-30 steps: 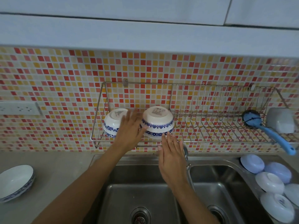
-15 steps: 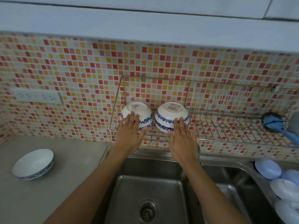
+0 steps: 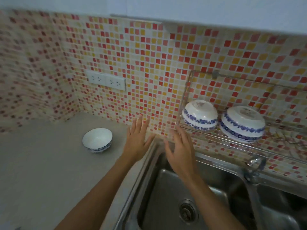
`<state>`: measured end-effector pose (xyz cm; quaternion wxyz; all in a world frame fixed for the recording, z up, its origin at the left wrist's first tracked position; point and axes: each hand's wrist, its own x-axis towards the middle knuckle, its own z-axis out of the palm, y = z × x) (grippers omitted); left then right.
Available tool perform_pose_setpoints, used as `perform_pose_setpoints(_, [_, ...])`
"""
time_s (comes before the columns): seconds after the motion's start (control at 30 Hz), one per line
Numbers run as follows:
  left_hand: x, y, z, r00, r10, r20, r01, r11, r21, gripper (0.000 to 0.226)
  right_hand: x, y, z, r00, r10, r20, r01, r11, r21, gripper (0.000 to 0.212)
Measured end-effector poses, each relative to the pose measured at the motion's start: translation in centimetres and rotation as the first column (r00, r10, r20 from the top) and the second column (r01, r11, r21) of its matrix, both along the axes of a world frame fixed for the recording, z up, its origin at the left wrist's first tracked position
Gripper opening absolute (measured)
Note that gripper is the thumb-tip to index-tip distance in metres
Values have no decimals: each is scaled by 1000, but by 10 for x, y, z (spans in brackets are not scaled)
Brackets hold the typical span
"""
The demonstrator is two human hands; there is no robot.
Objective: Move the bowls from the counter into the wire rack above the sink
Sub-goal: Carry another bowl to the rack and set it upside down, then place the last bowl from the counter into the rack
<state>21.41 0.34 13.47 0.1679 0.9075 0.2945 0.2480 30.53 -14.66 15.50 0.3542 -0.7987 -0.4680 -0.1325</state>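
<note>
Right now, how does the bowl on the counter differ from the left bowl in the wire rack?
The counter bowl sits upright, its white inside showing; the left rack bowl is upside down, base uppermost. The counter bowl stands alone; the rack bowl has a second bowl beside it. Both are white with blue patterned bands.

Dim, bluish indoor light, motion blur toward the left edge, wide-angle bending at the borders.
</note>
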Motion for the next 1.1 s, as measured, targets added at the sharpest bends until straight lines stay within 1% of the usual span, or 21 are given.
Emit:
perform_pose_setpoints(0.07, [-40,45,-11,989,145,9,-144,987,-66,61,-29,45,-15,997,69,-39,-69,997,-15,40])
perform_pose_setpoints(0.1, [-59,66,-17,979,203,2,-202,975,-95,58,-41,67,-23,992,93,-82,-98,994,-57,39])
perform_pose_setpoints(0.17, [-95,104,-31,957,287,-36,-290,948,-131,54,-62,109,-40,967,119,-224,-158,974,-163,42])
perform_pose_setpoints(0.23, [-127,140,-49,939,336,-72,-344,926,-156,51,-77,147,-61,944,96,-315,-186,945,-268,44])
perform_pose_setpoints(0.3, [-151,170,-69,923,373,-92,-385,891,-240,49,-87,179,-80,924,53,-380,-190,923,-335,47])
perform_pose_setpoints(0.37, [-164,194,-85,898,428,-100,-432,819,-377,50,-96,207,-94,878,-6,-479,-194,909,-368,51])
perform_pose_setpoints(0.47, [-168,220,-104,844,521,-129,-487,641,-593,56,-103,245,-112,771,-103,-629,-195,901,-387,63])
perform_pose_setpoints(0.57, [-163,236,-126,840,504,-200,-472,497,-729,66,-111,273,-129,653,-207,-728,-191,886,-423,72])
perform_pose_setpoints(0.63, [-159,244,-142,845,495,-203,-426,391,-816,70,-115,287,-140,560,-269,-783,-177,885,-431,73])
perform_pose_setpoints(0.67, [-157,248,-152,844,500,-193,-398,344,-850,68,-116,294,-145,508,-290,-811,-165,891,-422,71])
perform_pose_setpoints(0.7, [-155,251,-160,847,503,-174,-368,318,-874,63,-117,299,-149,443,-300,-845,-152,903,-401,67])
perform_pose_setpoints(0.73, [-153,251,-161,854,497,-157,-342,306,-889,58,-118,304,-153,358,-297,-885,-138,921,-365,61])
perform_pose_setpoints(0.8, [-151,247,-156,865,483,-136,-317,317,-894,49,-120,312,-160,176,-254,-951,-99,957,-274,50])
perform_pose_setpoints(0.83, [-151,244,-153,866,484,-128,-311,320,-895,46,-121,314,-161,103,-218,-971,-78,971,-226,47])
perform_pose_setpoints(0.87, [-152,242,-152,867,482,-124,-303,313,-900,46,-121,315,-163,49,-186,-981,-57,980,-188,46])
perform_pose_setpoints(0.9, [-153,242,-153,868,483,-117,-292,306,-906,45,-122,313,-161,18,-162,-987,-44,986,-163,45])
perform_pose_setpoints(0.97, [-155,241,-151,868,487,-99,-266,287,-920,44,-121,306,-156,-6,-138,-990,-50,989,-138,41])
perform_pose_setpoints(1.03, [-154,236,-148,864,500,-56,-207,251,-946,43,-119,293,-148,2,-143,-990,-60,988,-143,34])
perform_pose_setpoints(1.1, [-151,227,-142,860,510,-5,-114,182,-977,45,-116,273,-139,31,-152,-988,-77,985,-154,32])
